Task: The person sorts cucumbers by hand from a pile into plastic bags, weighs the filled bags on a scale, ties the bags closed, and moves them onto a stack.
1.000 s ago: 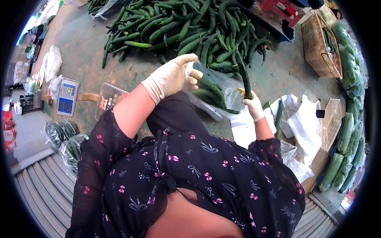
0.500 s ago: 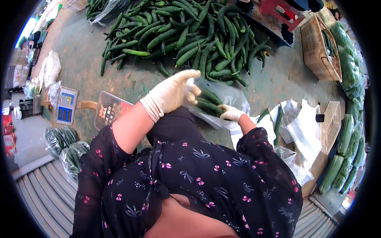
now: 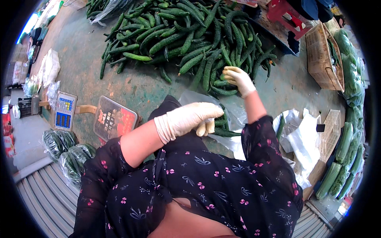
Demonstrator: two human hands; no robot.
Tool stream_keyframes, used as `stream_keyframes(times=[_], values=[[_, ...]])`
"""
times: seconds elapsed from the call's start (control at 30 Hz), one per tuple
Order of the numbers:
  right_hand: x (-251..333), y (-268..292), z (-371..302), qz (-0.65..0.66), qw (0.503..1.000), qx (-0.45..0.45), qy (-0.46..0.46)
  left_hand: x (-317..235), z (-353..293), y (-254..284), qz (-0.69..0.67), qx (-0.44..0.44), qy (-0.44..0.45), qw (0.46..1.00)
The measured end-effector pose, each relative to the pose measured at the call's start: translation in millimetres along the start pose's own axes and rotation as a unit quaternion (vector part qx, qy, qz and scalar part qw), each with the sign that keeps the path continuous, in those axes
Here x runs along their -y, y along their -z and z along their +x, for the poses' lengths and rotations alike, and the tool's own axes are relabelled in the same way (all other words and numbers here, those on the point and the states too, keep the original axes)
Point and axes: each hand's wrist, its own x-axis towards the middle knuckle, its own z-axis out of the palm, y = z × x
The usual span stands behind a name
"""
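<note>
Both my hands wear pale gloves. My left hand [image 3: 193, 120], low in the middle, has its fingers curled at the side of a clear plastic bag [image 3: 237, 116] and appears to grip its edge. A few dark green cucumbers [image 3: 227, 132] lie in that bag, partly covered by the hand. My right hand [image 3: 240, 81] is up at the front right edge of a big heap of cucumbers [image 3: 170, 37]. Its fingers stretch leftward over the heap, with no cucumber visible in them; whether the fingertips touch one is hard to make out.
Left of me sit a flat scale platform [image 3: 115, 119] and its display [image 3: 64, 111]. Bagged cucumbers [image 3: 71, 152] lie beyond my left elbow. White plastic bags [image 3: 303, 133] are on the right, near a plastic crate [image 3: 323, 59]. A red stool [image 3: 285, 18] stands behind the heap.
My right hand has left the bag and moved up to the heap. My left hand has come down and right, lower over the bag and its cucumbers.
</note>
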Motion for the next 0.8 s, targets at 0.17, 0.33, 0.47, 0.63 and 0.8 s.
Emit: stream_keyframes(times=[0.17,0.33,0.47,0.63,0.8], values=[[-57.9,-36.2,118.6,-0.036,0.984,-0.168,-0.055,-9.5,-8.0,0.2,0.046,0.024,0.015,0.999],[-61.1,-59.6,141.5,-0.220,0.949,-0.215,-0.071,-13.0,-11.8,11.4,0.034,0.025,0.034,0.999],[-74.3,-42.2,144.0,0.077,0.980,-0.185,-0.010,-14.2,-11.3,23.7,0.001,0.027,0.029,0.999],[-92.1,-79.4,116.4,0.015,0.984,-0.133,-0.120,-13.0,-8.5,28.7,-0.021,0.022,0.025,0.999],[-84.7,-80.9,118.7,0.045,0.982,-0.135,-0.124,-15.3,-7.6,24.6,-0.016,0.023,0.005,1.000]])
